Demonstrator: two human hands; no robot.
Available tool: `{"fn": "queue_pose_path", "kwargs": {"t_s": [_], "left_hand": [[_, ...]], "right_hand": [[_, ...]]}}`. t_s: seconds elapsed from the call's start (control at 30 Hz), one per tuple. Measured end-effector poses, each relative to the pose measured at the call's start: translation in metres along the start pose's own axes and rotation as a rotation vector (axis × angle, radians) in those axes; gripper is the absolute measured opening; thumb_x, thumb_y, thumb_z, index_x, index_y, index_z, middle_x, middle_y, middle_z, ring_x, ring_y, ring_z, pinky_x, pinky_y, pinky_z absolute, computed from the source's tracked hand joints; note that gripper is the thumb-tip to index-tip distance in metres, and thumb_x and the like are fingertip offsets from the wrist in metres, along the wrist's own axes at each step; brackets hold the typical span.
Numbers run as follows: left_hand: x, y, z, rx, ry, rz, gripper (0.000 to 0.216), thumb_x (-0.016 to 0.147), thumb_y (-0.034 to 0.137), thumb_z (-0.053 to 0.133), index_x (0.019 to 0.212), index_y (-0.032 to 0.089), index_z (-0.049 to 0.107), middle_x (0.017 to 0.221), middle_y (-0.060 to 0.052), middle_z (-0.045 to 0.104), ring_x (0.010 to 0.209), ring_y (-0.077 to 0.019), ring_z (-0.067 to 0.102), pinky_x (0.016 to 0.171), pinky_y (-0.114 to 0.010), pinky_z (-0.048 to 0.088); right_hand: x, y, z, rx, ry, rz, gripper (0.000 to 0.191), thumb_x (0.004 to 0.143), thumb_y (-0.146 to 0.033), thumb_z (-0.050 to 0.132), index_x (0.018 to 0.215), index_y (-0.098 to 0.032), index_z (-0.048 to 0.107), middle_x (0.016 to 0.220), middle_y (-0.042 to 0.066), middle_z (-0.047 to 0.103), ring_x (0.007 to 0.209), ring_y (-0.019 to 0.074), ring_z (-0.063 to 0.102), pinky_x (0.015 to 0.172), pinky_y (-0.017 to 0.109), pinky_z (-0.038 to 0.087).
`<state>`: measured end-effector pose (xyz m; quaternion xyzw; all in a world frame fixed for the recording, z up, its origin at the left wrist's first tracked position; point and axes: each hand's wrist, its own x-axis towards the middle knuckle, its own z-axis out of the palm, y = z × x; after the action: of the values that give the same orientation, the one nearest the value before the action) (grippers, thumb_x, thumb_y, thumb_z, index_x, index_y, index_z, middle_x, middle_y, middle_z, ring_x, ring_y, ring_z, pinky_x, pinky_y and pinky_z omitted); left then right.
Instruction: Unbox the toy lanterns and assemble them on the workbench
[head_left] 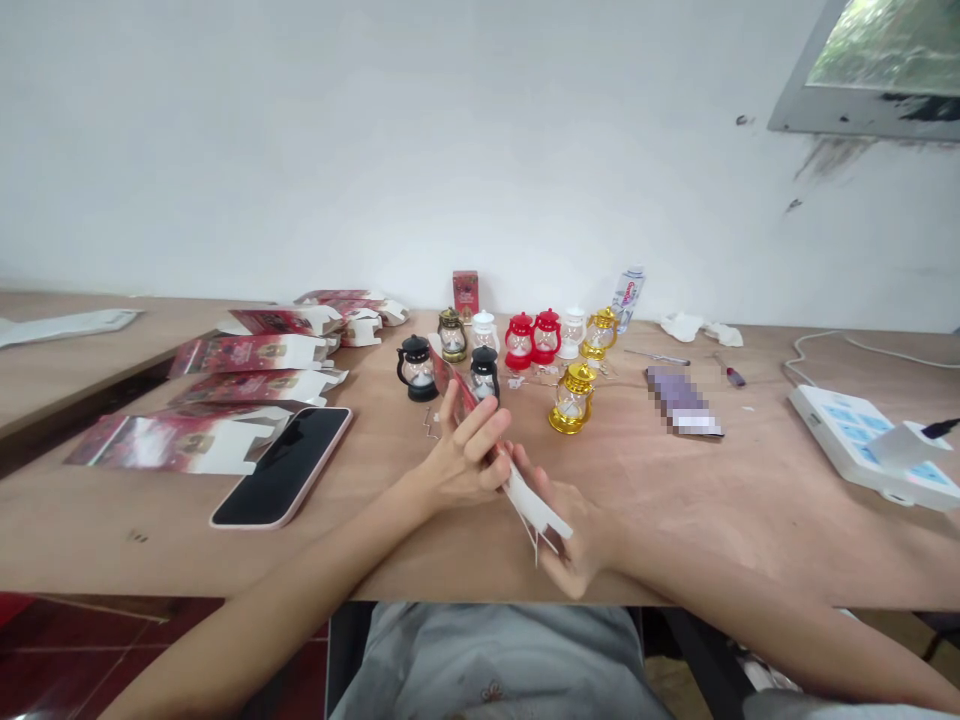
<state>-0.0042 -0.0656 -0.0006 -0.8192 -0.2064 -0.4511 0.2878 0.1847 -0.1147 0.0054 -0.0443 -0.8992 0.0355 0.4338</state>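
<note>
Both of my hands hold a red printed cardboard box (531, 502) over the front middle of the table, its white flaps toward me. My left hand (466, 455) grips the far, printed part with fingers curled round it. My right hand (574, 525) is wrapped about the near, flapped end; some of its fingers are hidden behind the card. Just beyond stand small lanterns: a black one (415, 370), another black one (484, 366) partly covered by my hand and the box, and a gold one (571, 400) to the right.
Behind are red lanterns (519, 342) and others, an upright red box (465, 292) and a bottle (628, 298). Several flattened boxes (180, 440) and a phone (285, 465) lie left. A partly pixelated purple packet (679, 395), a screwdriver (733, 375) and a power strip (862, 440) lie right.
</note>
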Motion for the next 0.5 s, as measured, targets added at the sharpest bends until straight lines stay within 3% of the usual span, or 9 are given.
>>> {"fn": "queue_pose_path", "kwargs": {"t_s": [0.07, 0.1, 0.3, 0.43, 0.5], "left_hand": [[0.018, 0.000, -0.012, 0.034, 0.145, 0.073, 0.053, 0.084, 0.016, 0.050, 0.129, 0.032, 0.027, 0.132, -0.010, 0.052, 0.129, -0.0225, 0.043, 0.109, -0.060, 0.025], [0.027, -0.001, -0.019, 0.040, 0.158, 0.091, 0.050, 0.084, 0.014, 0.050, 0.128, 0.029, 0.031, 0.133, -0.011, 0.052, 0.131, -0.0230, 0.041, 0.108, -0.060, 0.027], [0.046, -0.019, -0.058, 0.095, -0.021, 0.307, 0.024, 0.091, 0.020, 0.048, 0.114, 0.022, 0.055, 0.116, -0.004, 0.066, 0.118, -0.0168, 0.055, 0.100, -0.036, 0.048], [0.041, -0.052, -0.080, 0.149, -0.089, 0.249, 0.031, 0.090, 0.021, 0.050, 0.121, 0.028, 0.054, 0.115, 0.003, 0.066, 0.107, -0.0131, 0.062, 0.089, -0.032, 0.054], [0.041, -0.082, -0.090, 0.136, -0.015, 0.146, 0.035, 0.089, 0.022, 0.053, 0.123, 0.030, 0.052, 0.113, 0.005, 0.067, 0.103, -0.0134, 0.063, 0.082, -0.034, 0.055]], "right_hand": [[0.000, 0.004, 0.000, -0.057, 0.001, 0.035, 0.097, 0.064, -0.008, 0.041, 0.145, -0.007, -0.011, 0.155, 0.011, 0.004, 0.140, 0.0259, 0.019, 0.107, 0.040, 0.039], [-0.001, 0.006, 0.001, -0.082, 0.016, 0.071, 0.095, 0.067, -0.010, 0.043, 0.145, -0.007, -0.010, 0.155, 0.014, 0.008, 0.140, 0.0272, 0.021, 0.107, 0.042, 0.040], [-0.006, 0.026, 0.002, -0.160, 0.325, 0.287, 0.080, 0.080, -0.016, 0.041, 0.147, -0.019, -0.003, 0.156, 0.009, 0.005, 0.138, 0.0299, 0.026, 0.107, 0.048, 0.038], [-0.007, 0.029, -0.002, -0.280, 0.387, 0.228, 0.078, 0.077, -0.006, 0.040, 0.146, -0.025, 0.007, 0.154, 0.009, 0.016, 0.132, 0.0284, 0.040, 0.102, 0.053, 0.043], [-0.008, 0.030, -0.003, -0.360, 0.407, 0.135, 0.080, 0.074, -0.004, 0.044, 0.145, -0.024, 0.013, 0.149, 0.011, 0.026, 0.126, 0.0260, 0.046, 0.096, 0.050, 0.049]]}}
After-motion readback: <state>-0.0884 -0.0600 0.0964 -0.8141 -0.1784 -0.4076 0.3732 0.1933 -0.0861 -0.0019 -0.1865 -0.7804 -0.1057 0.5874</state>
